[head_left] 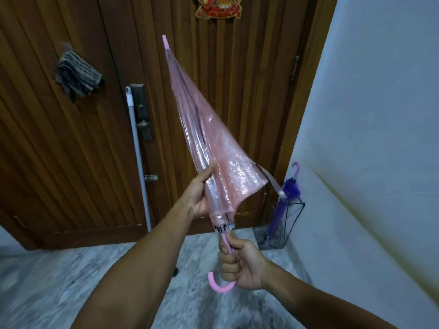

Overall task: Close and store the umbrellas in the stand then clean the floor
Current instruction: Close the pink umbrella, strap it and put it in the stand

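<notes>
I hold a folded, see-through pink umbrella in front of me, its tip pointing up and left toward the door. My right hand is closed around its pink hooked handle. Higher up, my left hand grips the loose lower canopy, and the strap dangles free on the right. A black wire umbrella stand sits on the floor in the corner at the right. A closed purple umbrella leans in it, handle up.
A dark wooden door fills the background, with a striped cloth hanging on it and a white-topped mop or broom pole leaning by the lock. A white wall runs along the right. The floor is grey marble.
</notes>
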